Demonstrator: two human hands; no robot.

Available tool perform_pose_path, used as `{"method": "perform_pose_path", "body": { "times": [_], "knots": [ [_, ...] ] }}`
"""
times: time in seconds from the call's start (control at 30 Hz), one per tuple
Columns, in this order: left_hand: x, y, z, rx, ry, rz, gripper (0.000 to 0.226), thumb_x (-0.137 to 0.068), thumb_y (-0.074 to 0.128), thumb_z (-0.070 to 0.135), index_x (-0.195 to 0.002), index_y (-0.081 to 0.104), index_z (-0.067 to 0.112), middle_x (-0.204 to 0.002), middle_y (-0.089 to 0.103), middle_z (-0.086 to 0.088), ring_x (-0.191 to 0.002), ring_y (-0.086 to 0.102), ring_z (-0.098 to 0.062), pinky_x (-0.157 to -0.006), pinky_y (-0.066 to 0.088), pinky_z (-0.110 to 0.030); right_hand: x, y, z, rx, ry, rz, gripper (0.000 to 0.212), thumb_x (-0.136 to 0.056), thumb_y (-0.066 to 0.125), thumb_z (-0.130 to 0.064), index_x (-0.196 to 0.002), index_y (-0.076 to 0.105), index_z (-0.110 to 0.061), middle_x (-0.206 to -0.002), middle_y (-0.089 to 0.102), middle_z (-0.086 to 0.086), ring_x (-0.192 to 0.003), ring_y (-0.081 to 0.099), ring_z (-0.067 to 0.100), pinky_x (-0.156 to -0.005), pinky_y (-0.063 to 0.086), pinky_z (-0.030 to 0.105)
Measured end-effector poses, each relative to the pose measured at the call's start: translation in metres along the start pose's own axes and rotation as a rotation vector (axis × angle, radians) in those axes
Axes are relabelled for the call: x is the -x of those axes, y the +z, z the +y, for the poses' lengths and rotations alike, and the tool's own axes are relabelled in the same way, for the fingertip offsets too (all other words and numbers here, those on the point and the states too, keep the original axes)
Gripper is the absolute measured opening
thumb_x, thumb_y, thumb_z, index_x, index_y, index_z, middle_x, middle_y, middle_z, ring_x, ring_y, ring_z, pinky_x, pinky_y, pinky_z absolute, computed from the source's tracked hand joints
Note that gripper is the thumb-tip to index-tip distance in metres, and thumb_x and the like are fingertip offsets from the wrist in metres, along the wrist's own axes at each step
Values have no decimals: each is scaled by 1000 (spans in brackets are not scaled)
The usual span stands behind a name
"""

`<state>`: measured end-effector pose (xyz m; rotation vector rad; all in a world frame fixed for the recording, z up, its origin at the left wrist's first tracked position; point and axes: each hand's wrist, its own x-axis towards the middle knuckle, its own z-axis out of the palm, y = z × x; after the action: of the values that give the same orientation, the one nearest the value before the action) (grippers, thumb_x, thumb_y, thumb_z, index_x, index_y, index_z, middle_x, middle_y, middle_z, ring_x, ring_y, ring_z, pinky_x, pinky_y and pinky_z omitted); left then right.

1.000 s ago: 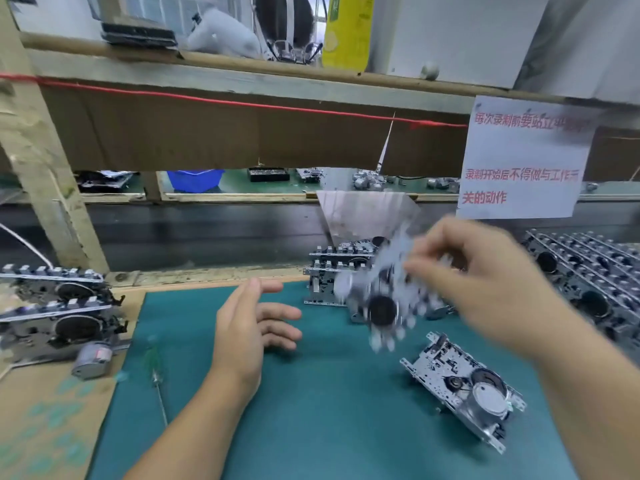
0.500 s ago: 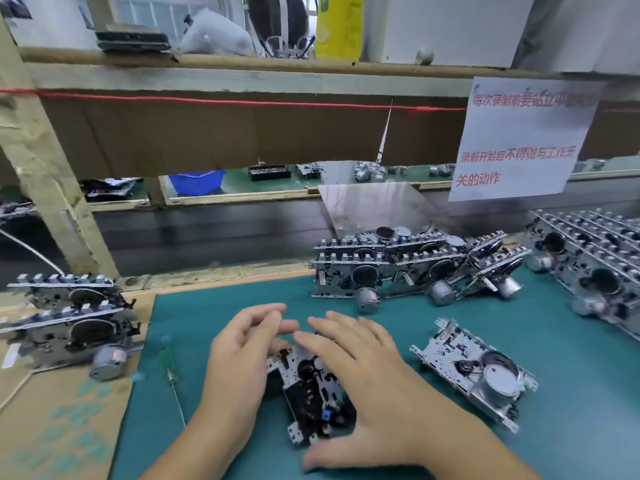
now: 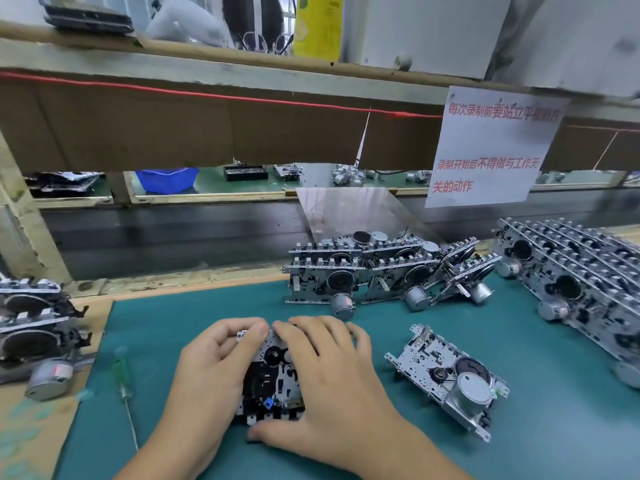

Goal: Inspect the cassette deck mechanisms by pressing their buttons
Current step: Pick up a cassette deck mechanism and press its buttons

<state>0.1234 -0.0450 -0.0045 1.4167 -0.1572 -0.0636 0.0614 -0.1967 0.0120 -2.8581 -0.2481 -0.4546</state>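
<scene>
A cassette deck mechanism [image 3: 273, 379], metal frame with black parts and a small blue piece, lies flat on the teal mat between my hands. My left hand [image 3: 211, 368] grips its left side, fingers curled over the far edge where the buttons sit. My right hand [image 3: 332, 379] covers its right side, fingers bent over the far edge and thumb against the near edge. Much of the mechanism is hidden under both hands. A second mechanism [image 3: 450, 379] with a round silver motor lies alone on the mat to the right.
A row of mechanisms [image 3: 381, 268] stands at the back of the teal mat [image 3: 554, 427], and a larger stack [image 3: 581, 282] fills the right. More mechanisms [image 3: 34, 327] sit at the left on cardboard. A green-handled screwdriver [image 3: 123, 379] lies left of my hands.
My right hand brought a mechanism down from the air onto the mat. Both hands then closed in on it, and their fingers have curled further over its far edge.
</scene>
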Motion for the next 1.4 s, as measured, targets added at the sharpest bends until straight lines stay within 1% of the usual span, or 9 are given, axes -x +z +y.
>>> {"method": "perform_pose_path", "body": {
  "times": [0.17, 0.23, 0.5, 0.67, 0.87, 1.0, 1.07, 1.23, 1.4],
  "knots": [
    [1, 1, -1, -56, 9, 11, 30, -70, 74, 52, -92, 79, 31, -87, 80, -4, -80, 77, -18, -72, 58, -33, -2, -1, -2, 36, 3, -33, 117, -56, 53, -91, -152, 20, -32, -147, 32, -14, -141, 27, 15, -116, 8, 64],
    [1, 3, 1, -66, 10, 22, 29, -69, 74, 52, -91, 79, 33, -86, 80, -3, -80, 78, -18, -76, 57, -40, -3, -1, -3, 34, 6, -20, 115, -57, 54, -91, -151, 23, -31, -141, 35, -13, -138, 31, 16, -115, 8, 65],
    [1, 6, 5, -93, 1, 33, 23, -67, 74, 47, -87, 79, 36, -83, 80, -2, -77, 77, -16, -80, 57, -41, -4, 5, -3, 64, 30, 44, 96, -66, 53, -83, -145, 35, -30, -136, 47, -8, -141, 38, 22, -114, 17, 66],
    [2, 4, 3, -133, 21, 60, 8, -85, 75, 30, -88, 79, 35, -83, 80, -2, -80, 76, -17, -87, 57, -46, -5, 3, -5, 31, 30, -2, 99, -70, 51, -80, -150, 25, -28, -144, 39, -3, -149, 23, 26, -116, 5, 67],
    [2, 4, 0, -127, 53, 59, 11, -86, 74, 28, -90, 79, 36, -81, 80, -3, -73, 75, -10, -66, 59, -21, -5, 1, -8, -64, 31, -32, 99, -74, 56, -76, -152, 15, -29, -149, 30, -1, -152, 8, 24, -118, -7, 63],
    [-3, 2, -6, -117, 83, 73, 20, -92, 72, 20, -92, 79, 38, -83, 80, 1, -74, 75, -7, -74, 58, -32, -6, -5, 0, -157, -25, -53, 106, -68, 65, -77, -152, 12, -40, -154, 21, -9, -152, -7, 10, -121, -8, 56],
    [-5, 1, -8, -78, 81, 90, 22, -95, 70, 17, -94, 79, 37, -82, 79, 1, -69, 70, -5, -74, 54, -27, -4, -7, 5, -178, -64, -68, 104, -67, 71, -71, -149, 13, -44, -157, 15, -11, -151, -8, 9, -123, -4, 51],
    [-8, -1, -12, -11, 78, 93, 16, -98, 67, 22, -103, 77, 33, -83, 77, -9, -74, 63, -21, -76, 51, -43, -5, -1, 8, -277, -96, 16, 75, -72, 78, -50, -136, 39, -43, -156, 21, -15, -148, 10, 6, -122, 17, 36],
    [-10, -3, -13, -1, 92, 111, 17, -101, 64, 23, -100, 76, 36, -63, 56, -4, -58, 40, -18, -54, 35, -26, -3, 0, 11, -383, -109, 18, 48, -70, 84, -40, -105, 51, -39, -154, 24, -16, -148, 11, 2, -118, 24, 33]
  ]
}}
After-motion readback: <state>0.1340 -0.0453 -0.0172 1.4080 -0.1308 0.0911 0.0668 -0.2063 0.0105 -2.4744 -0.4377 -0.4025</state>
